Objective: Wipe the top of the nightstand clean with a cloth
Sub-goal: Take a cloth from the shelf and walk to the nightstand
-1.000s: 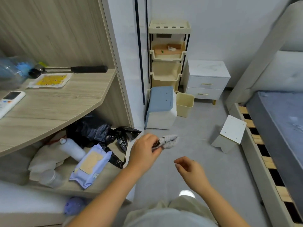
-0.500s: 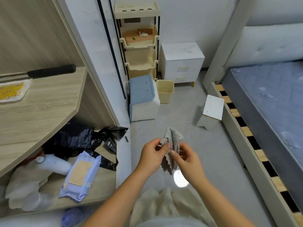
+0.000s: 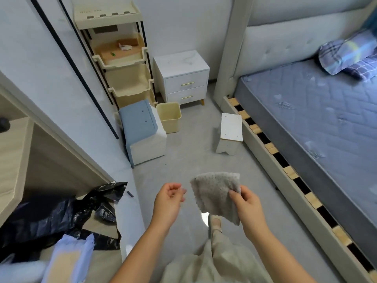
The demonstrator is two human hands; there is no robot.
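Grey bedroom floor [image 3: 183, 160] below, seen from standing height. Closest in: right hand [image 3: 247, 203], pinching the right edge of a grey cloth [image 3: 216, 197] between thumb and fingers, letting it hang open and nearly flat, most likely to have a wide face ready for wiping. Just to the left, apart from the cloth and not touching it: left hand [image 3: 167, 201], palm up, fingers loosely curled, holding nothing, perhaps ready to take the other edge.

Further out, well ahead of both hands and against the back wall: white nightstand [image 3: 181, 62], with pale marble-like top and nothing visible on it. Far from the cloth, so wiping judged as not yet begun; needs first a walk across the room.

On the way, ahead and slightly right of the right hand: small white stool [image 3: 231, 129], close to the bed frame. Ahead and left of the left hand: cream bin [image 3: 169, 116] and blue-lidded box [image 3: 140, 121], side by side. Between these, an open lane of floor toward the nightstand.

Just left of the nightstand: cream shelf rack [image 3: 120, 58]. Right of the right hand: bed [image 3: 306, 119], blue mattress, wooden slats showing along the near side. Left of the left hand: black bags [image 3: 61, 213] on a low shelf, and a wooden desk [image 3: 12, 160] edge above.
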